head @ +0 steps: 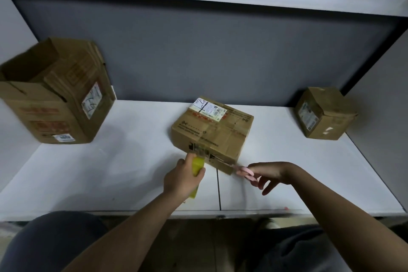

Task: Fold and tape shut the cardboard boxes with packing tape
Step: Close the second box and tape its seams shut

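A closed brown box [213,130] with a white label and clear tape across its top sits mid-bench [110,172], its near corner toward the person. The left hand [182,180] grips a yellow tape dispenser [197,166] against the box's near side. The right hand [263,173] pinches pink-handled scissors [241,171] pointed at that corner. An open box [53,93] stands far left, its inside dark. A small closed box [324,112] sits far right.
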### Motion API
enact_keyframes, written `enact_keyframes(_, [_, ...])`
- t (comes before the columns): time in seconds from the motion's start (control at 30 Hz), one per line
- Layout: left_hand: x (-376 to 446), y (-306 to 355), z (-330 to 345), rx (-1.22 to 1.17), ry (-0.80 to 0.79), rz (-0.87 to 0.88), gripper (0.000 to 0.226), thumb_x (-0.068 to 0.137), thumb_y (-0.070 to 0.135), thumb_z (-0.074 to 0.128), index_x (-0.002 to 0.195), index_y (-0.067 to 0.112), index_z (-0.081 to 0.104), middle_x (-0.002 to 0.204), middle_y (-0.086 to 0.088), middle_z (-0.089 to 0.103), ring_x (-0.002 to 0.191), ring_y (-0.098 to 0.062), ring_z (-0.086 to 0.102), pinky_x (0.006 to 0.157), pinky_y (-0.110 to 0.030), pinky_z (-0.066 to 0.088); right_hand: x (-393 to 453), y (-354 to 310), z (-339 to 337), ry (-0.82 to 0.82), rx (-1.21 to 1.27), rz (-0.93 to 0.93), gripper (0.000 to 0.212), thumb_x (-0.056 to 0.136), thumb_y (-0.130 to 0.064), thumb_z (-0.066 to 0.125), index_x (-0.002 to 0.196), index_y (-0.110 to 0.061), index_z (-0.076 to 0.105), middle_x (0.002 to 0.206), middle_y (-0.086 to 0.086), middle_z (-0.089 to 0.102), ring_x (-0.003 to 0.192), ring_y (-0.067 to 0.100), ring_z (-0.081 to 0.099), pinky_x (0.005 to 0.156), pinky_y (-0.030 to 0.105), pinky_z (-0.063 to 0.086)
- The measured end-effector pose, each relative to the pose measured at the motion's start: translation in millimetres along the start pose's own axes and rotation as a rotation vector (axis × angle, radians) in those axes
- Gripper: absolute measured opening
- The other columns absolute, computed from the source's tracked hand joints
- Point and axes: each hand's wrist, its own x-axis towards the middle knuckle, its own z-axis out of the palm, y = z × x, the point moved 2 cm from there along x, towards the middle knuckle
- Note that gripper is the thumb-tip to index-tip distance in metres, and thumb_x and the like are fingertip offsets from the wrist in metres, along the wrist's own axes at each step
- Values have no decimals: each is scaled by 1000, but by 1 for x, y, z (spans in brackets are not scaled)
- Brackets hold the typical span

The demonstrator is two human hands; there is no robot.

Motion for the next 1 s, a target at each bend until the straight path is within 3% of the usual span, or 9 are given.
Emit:
enact_keyframes(0.1, [1, -1, -1, -7, -5, 15, 46, 93, 54, 45, 131, 30, 31, 115, 0, 52, 95, -21, 60, 73, -31, 53, 10, -2, -3, -23, -3, 21, 39, 61, -67, 58, 56, -28, 56, 73, 1, 45, 66, 15, 45, 76, 28, 54])
enact_keyframes(0.17, [1, -1, -1, -9, -3, 11, 48, 93, 54, 46, 131, 29, 31, 117, 1, 52, 95, -21, 60, 71, -30, 51, 19, -5, -5, -37, 0, 28, 44, 73, -67, 59, 55, -27, 57, 73, 0, 45, 66, 14, 46, 77, 28, 54])
enact_keyframes(0.33, [1, -2, 0, -25, 0, -4, 49, 92, 52, 49, 132, 30, 31, 119, -1, 54, 96, -23, 61, 71, -30, 49, 37, -17, -9, -56, -25, 50, 54, 74, -71, 61, 64, -20, 45, 70, -2, 49, 63, 13, 48, 77, 26, 54])
enact_keyframes(0.47, [1, -4, 0, -32, 8, 14, 49, 92, 52, 49, 132, 30, 31, 119, -1, 54, 97, -22, 60, 70, -28, 46, 41, -28, -8, -93, -81, 47, 59, 62, -76, 60, 75, -19, 50, 68, -4, 51, 62, 11, 47, 71, 22, 49])
enact_keyframes(0.6, [0, -5, 0, -38, 24, 24, 50, 92, 52, 49, 133, 30, 31, 119, 0, 54, 98, -21, 60, 72, -29, 48, 46, -28, -8, -123, -56, 29, 60, 76, -72, 58, 101, -18, 61, 69, -4, 52, 59, 9, 45, 61, 18, 43])
enact_keyframes(0.87, [-3, -6, -1, -46, 37, 34, 50, 92, 51, 49, 133, 30, 31, 119, 0, 53, 99, -21, 59, 72, -29, 48, 40, -38, -5, -121, -18, 9, 45, 82, -69, 55, 74, -25, 61, 67, -2, 48, 53, 10, 34, 56, 17, 37])
enact_keyframes(1.0, [-3, -7, -2, -62, 26, 34, 50, 92, 51, 49, 134, 30, 30, 120, 0, 53, 99, -22, 59, 75, -32, 51, 38, -38, -3, -120, -8, -59, 39, 78, -69, 59, 94, -36, 70, 68, -2, 45, 57, 12, 23, 55, 18, 29])
